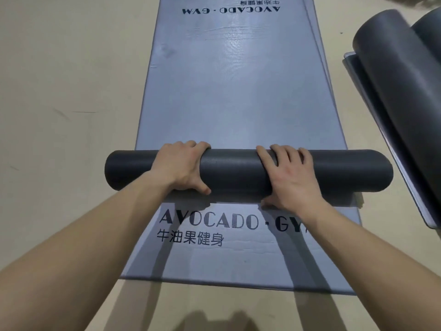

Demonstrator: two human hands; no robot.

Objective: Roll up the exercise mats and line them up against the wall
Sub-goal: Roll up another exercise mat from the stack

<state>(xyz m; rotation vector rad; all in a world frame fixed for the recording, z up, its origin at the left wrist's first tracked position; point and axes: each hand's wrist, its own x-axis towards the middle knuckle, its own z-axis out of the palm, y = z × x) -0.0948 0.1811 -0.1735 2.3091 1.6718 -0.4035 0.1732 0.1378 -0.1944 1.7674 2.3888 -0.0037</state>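
- Right now both hands are down on the roll (238,170), a dark grey tube lying crosswise on the flat blue-grey mat (238,91).
- Left hand (179,166): fingers curled over the top, thumb tucked against the near side, a firm wrap.
- Right hand (291,177): fingers spread and draped over the curve, thumb pressed low at the near base, gripping too.
- Handling, as I read it: soft foam, light, springy. It will want to uncoil if pressure eases, so hold with 2 hands spaced either side of the middle, as here, to keep the ends even.
- Its textured skin looks grippy, not slippery.
- Flat mat shows on both sides of the roll, with "AVOCADO · GYM" lettering (214,220) on the near side, so this looks like 1 mat being rolled on top of another.
- Plenty of length lies ahead, so I'd judge this early going.
- Floor (71,91): pale beige, smooth, lightly scuffed.
- Upper right, a second roll (393,68) sits part-wound on its own flat sheet.
- No wall in view.
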